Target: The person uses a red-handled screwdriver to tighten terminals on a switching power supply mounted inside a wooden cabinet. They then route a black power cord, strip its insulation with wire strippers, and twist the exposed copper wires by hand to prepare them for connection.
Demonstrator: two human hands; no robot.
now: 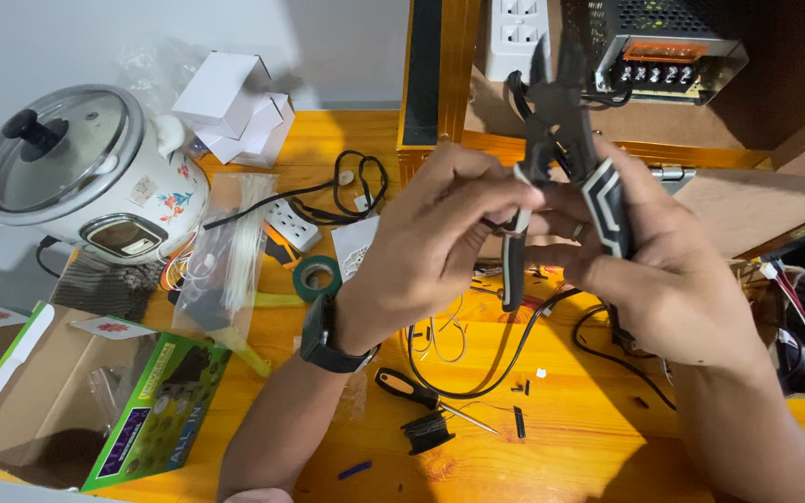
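Observation:
My right hand (649, 270) grips black-and-grey pliers (566, 121) by the handles, jaws pointing up and away. My left hand (440, 237), with a black watch on its wrist, pinches the end of a thin white wire (521, 175) right at the pliers' jaws. A black cable (505, 359) loops across the wooden table (589, 447) beneath both hands. A small screwdriver with a black handle (407, 387) lies below my left wrist, with short cut bits of black insulation scattered near it.
A rice cooker (95, 172) stands at the far left beside white boxes (235, 107). A bag of white cable ties (235, 247), a roll of green tape (317, 277) and an open cardboard box (67, 401) sit left. A metal power supply (668, 47) and white socket strip (514, 33) lie behind.

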